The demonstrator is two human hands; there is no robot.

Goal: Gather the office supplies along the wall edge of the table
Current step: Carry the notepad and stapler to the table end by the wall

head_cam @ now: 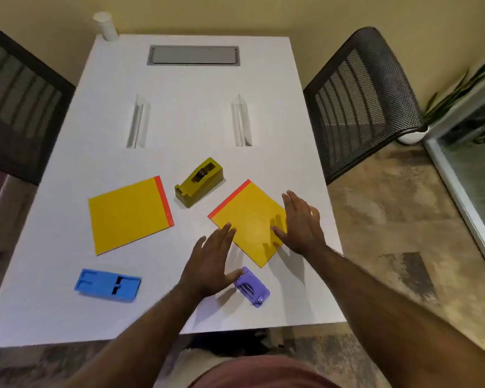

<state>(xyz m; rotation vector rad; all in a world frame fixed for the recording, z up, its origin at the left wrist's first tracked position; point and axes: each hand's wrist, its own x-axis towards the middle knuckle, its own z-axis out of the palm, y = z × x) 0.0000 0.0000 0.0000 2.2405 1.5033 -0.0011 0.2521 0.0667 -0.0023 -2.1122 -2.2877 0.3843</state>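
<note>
Two yellow notepads with red bindings lie on the white table (pixel 191 113): one (pixel 128 215) at the left, one (pixel 249 219) turned diagonally at the right. My right hand (pixel 301 222) hovers open over the right pad's near-right edge. My left hand (pixel 212 264) is open just below that pad's left corner, its thumb close to a purple stapler (pixel 254 288). An olive tape dispenser (pixel 199 182) stands between the pads. A blue holder (pixel 107 284) lies at the near left. Neither hand holds anything.
The wall runs along the table's far edge, where a white cup (pixel 106 26) stands at the left corner and a grey cable hatch (pixel 193 55) is set in. Two clear sign stands (pixel 138 121) (pixel 241 121) sit mid-table. Mesh chairs (pixel 361 102) (pixel 17 102) flank both sides.
</note>
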